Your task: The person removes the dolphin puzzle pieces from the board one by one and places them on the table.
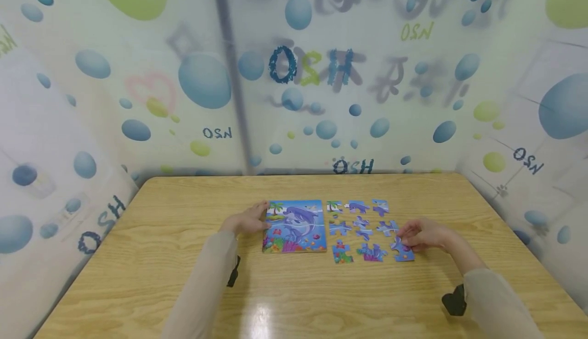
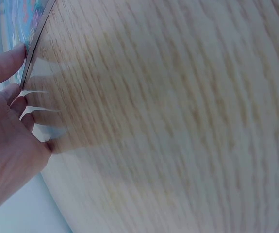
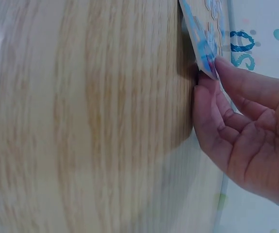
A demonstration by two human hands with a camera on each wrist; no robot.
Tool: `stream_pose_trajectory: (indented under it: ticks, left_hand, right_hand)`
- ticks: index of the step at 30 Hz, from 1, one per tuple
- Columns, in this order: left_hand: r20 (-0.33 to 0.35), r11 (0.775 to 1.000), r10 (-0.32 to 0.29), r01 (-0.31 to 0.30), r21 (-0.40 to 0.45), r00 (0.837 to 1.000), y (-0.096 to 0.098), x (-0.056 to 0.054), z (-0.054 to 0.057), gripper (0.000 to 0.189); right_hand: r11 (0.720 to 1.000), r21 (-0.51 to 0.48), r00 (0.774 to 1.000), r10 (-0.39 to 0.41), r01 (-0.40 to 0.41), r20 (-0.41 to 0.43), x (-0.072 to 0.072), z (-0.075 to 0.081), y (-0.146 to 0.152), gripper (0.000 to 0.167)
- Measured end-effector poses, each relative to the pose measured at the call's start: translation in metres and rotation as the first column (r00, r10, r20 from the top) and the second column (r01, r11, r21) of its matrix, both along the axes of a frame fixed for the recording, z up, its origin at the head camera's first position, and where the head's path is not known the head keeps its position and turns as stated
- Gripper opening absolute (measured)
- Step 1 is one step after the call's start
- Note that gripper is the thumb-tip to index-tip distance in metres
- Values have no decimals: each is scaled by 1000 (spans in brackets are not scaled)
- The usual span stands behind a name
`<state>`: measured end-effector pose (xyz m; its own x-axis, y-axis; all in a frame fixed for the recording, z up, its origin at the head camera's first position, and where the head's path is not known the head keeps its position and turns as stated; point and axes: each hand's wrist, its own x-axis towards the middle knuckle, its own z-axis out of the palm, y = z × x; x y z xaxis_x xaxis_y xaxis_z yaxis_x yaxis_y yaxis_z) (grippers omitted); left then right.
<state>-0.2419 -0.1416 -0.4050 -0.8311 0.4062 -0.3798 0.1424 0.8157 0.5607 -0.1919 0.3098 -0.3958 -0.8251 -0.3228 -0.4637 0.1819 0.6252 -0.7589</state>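
A square picture board (image 1: 300,226) with dolphins and sea creatures lies on the wooden table. At its left edge rests my left hand (image 1: 248,220); the left wrist view shows the thumb (image 2: 8,65) touching the board's edge, with the other fingers beside it. Loose jigsaw pieces are spread to the right of the board in three rows. My right hand (image 1: 427,234) pinches the blue corner jigsaw piece (image 1: 402,250) at the near right. In the right wrist view this piece (image 3: 205,56) tilts up off the table between thumb and fingers.
Other jigsaw pieces, such as a purple coral one (image 1: 373,252) and a crab one (image 1: 341,253), lie between board and right hand. The wooden table (image 1: 193,211) ends at a patterned curtain (image 1: 294,119) behind and at both sides.
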Motion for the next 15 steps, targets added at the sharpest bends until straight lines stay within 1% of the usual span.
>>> stream_pose_trajectory:
  ticks: [3,5,12,15]
  left_hand:
    - [4,1000,3,-3,4,1000,0,0,1,67]
    - [9,1000,6,-6,5,1000,0,1,1,67]
    - [27,1000,21,-21,7,999,-1,1,3,67]
    - [27,1000,19,-19,1,999,-1,1,4,67]
  right_hand:
    - [1000,6,1000,-8,8,0,1,2,0,34]
    - [1000,7,1000,4,-4,-4,2,1,0,35]
    - [999,3,999,-35,35,12,2,3,0,36]
    - [999,4,999,-36,36,15,1,3,0,37]
